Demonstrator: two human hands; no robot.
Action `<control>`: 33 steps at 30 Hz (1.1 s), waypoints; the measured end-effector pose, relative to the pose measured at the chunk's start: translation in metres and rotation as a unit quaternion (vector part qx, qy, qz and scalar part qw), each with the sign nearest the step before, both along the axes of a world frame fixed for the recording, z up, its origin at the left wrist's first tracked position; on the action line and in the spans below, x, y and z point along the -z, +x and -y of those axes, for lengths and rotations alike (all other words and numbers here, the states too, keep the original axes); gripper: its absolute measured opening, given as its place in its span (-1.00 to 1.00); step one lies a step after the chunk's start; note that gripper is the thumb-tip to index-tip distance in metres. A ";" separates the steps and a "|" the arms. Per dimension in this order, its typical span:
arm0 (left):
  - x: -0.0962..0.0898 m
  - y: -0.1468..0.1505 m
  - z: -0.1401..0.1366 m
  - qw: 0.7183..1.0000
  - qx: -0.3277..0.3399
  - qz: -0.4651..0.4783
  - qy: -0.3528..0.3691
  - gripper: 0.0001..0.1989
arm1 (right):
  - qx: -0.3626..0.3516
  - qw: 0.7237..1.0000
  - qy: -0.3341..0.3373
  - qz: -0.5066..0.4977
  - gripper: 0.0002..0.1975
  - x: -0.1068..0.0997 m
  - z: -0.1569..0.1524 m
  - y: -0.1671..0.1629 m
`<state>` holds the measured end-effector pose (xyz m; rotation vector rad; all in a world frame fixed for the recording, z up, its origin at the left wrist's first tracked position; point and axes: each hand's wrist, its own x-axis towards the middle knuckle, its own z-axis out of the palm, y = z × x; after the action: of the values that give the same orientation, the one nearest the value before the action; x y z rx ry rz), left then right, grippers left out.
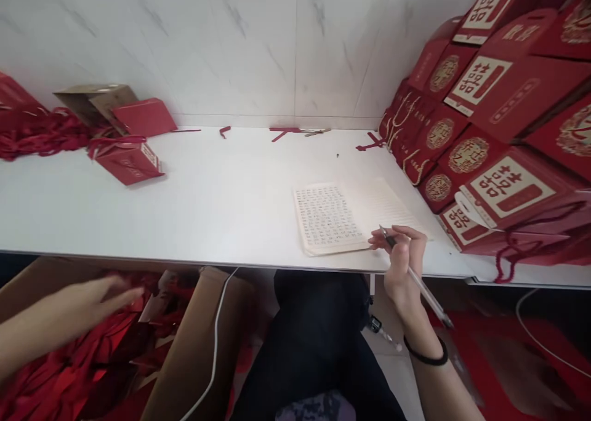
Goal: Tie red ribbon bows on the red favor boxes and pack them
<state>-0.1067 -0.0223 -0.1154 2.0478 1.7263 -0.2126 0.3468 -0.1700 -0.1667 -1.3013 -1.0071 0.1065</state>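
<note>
My right hand (401, 258) pinches a pen (425, 290), its tip pointing up and away from me. The fingertips reach the lower edge of an open notebook (327, 221), whose left page carries rows of small handwriting and whose right page shows ruled lines. Over an open cardboard box (180, 347) below the table edge, my left hand (104, 298) is smeared by motion, its fingers stretched out and nothing visible in them. Red ribbons and folded red pieces (55, 378) fill that box.
Red gift boxes (508, 181) are stacked high at the right. On the white table (221, 205) lie a small red box (129, 161), a heap of red ribbon (44, 132) and scissors (316, 132) by the wall. A white cable (217, 335) hangs beside the cardboard box.
</note>
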 end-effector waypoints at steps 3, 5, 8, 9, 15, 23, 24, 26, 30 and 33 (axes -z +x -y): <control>-0.053 0.100 0.006 0.984 0.125 0.087 0.096 -0.60 | 0.008 0.999 -0.017 -0.042 -0.68 -0.006 -0.019 0.010; -0.072 0.180 0.007 0.958 0.237 0.138 0.091 -0.69 | -0.017 0.996 -0.066 -0.062 -0.63 -0.010 -0.030 0.010; -0.070 0.285 -0.006 0.900 0.382 0.200 0.071 -0.76 | -0.042 0.983 -0.147 -0.098 -0.58 -0.012 -0.039 0.007; -0.064 0.312 -0.014 0.887 0.414 0.195 0.052 -0.78 | -0.042 0.980 -0.164 -0.108 -0.59 -0.013 -0.040 0.006; -0.033 0.390 -0.050 0.857 0.505 0.029 -0.094 -0.70 | -0.050 0.972 -0.182 -0.142 -0.70 -0.013 -0.040 0.004; -0.017 0.389 -0.048 0.873 0.478 0.001 -0.095 -0.45 | -0.014 0.962 -0.263 -0.067 -0.63 -0.020 -0.037 0.004; -0.016 0.389 -0.047 0.875 0.474 0.003 -0.093 -0.41 | -0.012 0.960 -0.274 -0.053 -0.63 -0.020 -0.036 0.004; -0.016 0.388 -0.043 0.877 0.471 0.005 -0.091 -0.38 | -0.008 0.955 -0.294 -0.033 -0.64 -0.019 -0.036 0.004; -0.021 0.389 -0.039 0.878 0.468 -0.003 -0.096 -0.38 | -0.006 0.948 -0.317 -0.023 -0.65 -0.019 -0.036 0.003; -0.024 0.389 -0.037 0.881 0.462 -0.011 -0.099 -0.38 | -0.008 0.947 -0.320 -0.011 -0.66 -0.020 -0.036 0.002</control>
<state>0.2819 0.0143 -0.0919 2.5318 0.5610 -0.6675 0.3492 -0.1336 -0.1463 -1.8732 -0.9993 0.4922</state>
